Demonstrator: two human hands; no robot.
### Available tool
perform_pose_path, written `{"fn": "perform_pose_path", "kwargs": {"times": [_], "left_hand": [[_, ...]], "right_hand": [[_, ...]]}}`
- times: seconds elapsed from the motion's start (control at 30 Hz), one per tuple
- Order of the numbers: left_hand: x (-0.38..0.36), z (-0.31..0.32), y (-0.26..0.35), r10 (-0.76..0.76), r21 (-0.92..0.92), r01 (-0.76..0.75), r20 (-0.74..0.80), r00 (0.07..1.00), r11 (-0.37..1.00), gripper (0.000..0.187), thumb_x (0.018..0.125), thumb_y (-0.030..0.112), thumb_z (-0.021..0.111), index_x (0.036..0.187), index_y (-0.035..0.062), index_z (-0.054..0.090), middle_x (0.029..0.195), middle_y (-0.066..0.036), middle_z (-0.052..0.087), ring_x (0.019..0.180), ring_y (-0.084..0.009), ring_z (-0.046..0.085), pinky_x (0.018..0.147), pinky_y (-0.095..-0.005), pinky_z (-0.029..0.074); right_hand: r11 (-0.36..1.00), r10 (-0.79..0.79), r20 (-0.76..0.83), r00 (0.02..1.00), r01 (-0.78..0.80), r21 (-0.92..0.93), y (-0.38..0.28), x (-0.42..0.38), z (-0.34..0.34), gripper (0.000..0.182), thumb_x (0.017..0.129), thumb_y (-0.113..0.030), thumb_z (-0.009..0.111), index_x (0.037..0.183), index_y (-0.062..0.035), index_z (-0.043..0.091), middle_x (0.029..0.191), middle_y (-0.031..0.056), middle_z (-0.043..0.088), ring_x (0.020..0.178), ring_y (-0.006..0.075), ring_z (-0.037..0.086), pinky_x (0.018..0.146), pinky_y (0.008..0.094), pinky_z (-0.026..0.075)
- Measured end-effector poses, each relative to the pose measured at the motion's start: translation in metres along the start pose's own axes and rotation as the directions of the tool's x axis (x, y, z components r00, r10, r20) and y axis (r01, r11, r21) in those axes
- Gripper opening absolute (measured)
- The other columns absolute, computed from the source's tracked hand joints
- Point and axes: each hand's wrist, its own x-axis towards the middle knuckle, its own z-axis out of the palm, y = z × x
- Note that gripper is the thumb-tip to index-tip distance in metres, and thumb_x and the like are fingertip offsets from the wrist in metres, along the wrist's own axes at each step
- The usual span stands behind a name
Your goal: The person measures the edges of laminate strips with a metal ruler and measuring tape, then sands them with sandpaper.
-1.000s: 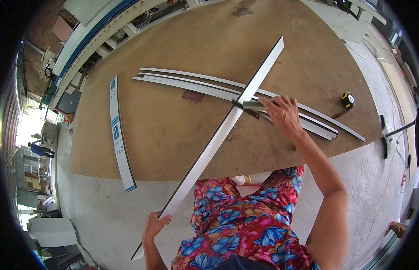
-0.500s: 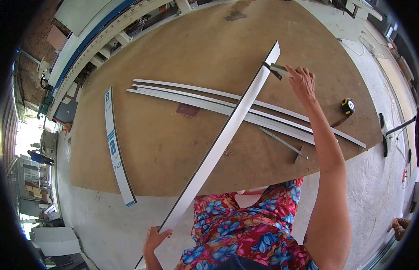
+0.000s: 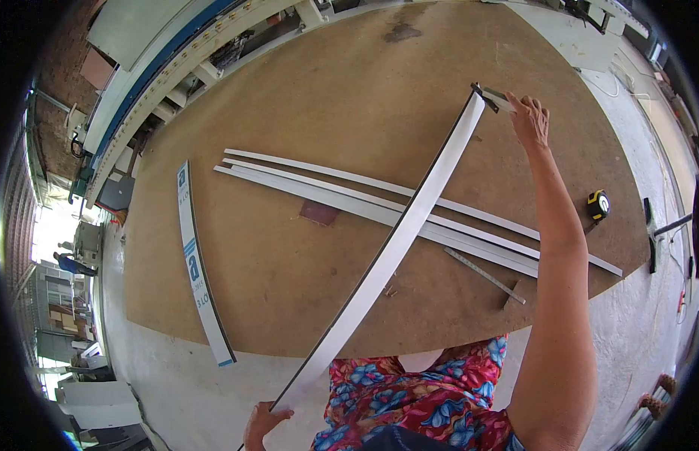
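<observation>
A long white strip (image 3: 398, 252) with a dark edge runs diagonally across the brown table, from its near end at lower left to its far end at upper right. My left hand (image 3: 265, 425) is closed on the near end, beyond the table's front edge. My right hand (image 3: 529, 120) grips a small tool (image 3: 501, 101) with a pale handle and a dark crosspiece. That crosspiece sits at the strip's far tip. Beneath the strip, several thin white strips (image 3: 319, 188) lie crosswise on the table.
A short printed strip (image 3: 195, 263) overhangs the front edge at left. On the right are a yellow-black tape measure (image 3: 598, 204) and a metal square (image 3: 484, 275). A dark red piece (image 3: 319, 212) lies mid-table (image 3: 289, 293). Machinery (image 3: 191, 56) borders the back left; a person (image 3: 73, 264) stands far left.
My right hand has drawn the tool along the strip to its far tip. My left hand keeps its hold at the near end. The whole view has shifted, with the table lower in it.
</observation>
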Motion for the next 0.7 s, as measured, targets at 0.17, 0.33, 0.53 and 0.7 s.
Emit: {"fn": "perform_pose_path", "kwargs": {"times": [0.17,0.33,0.53,0.7], "left_hand": [[-0.010,-0.004,0.027,-0.007,0.163,0.024,-0.107,0.994,0.986,0.041,0.068,0.036,0.078,0.089,0.0020,0.071,0.080,-0.014,0.070,0.076,-0.0238,0.066,0.073,-0.0352,0.050],[0.009,-0.006,0.006,0.002,0.109,-0.001,-0.014,1.000,0.994,0.039,0.068,0.035,0.077,0.089,0.0027,0.071,0.082,-0.014,0.070,0.078,-0.0238,0.067,0.074,-0.0344,0.049],[-0.012,-0.005,0.018,0.139,0.036,-0.134,-0.193,0.971,0.990,0.028,0.074,0.023,0.071,0.092,0.0016,0.069,0.085,-0.016,0.069,0.081,-0.0265,0.066,0.076,-0.0361,0.050],[-0.032,-0.008,0.018,0.298,0.068,-0.301,-0.459,0.837,0.951,0.035,0.071,0.013,0.073,0.103,0.0051,0.065,0.097,-0.014,0.065,0.089,-0.0288,0.063,0.080,-0.0387,0.046]], "right_hand": [[0.998,0.068,0.060,0.996,-0.069,0.010,0.005,0.021,0.001,0.047,0.084,-0.016,0.063,0.129,-0.0268,0.053,0.111,0.0036,0.059,0.111,0.0189,0.051,0.093,0.0395,0.037],[0.755,0.333,-0.029,0.942,-0.249,0.607,-0.013,0.020,-0.015,0.047,0.085,-0.023,0.059,0.132,-0.0211,0.050,0.106,0.0121,0.064,0.095,0.0270,0.062,0.079,0.0393,0.047],[0.767,0.158,-0.198,0.967,0.006,0.642,-0.023,-0.021,-0.029,0.056,0.082,-0.030,0.060,0.133,-0.0108,0.048,0.090,0.0146,0.066,0.078,0.0224,0.063,0.069,0.0358,0.049],[0.529,0.207,0.261,0.943,-0.332,0.781,-0.032,-0.073,-0.060,0.054,0.085,-0.031,0.058,0.133,-0.0084,0.045,0.078,0.0098,0.062,0.058,0.0153,0.059,0.050,0.0310,0.047]]}}
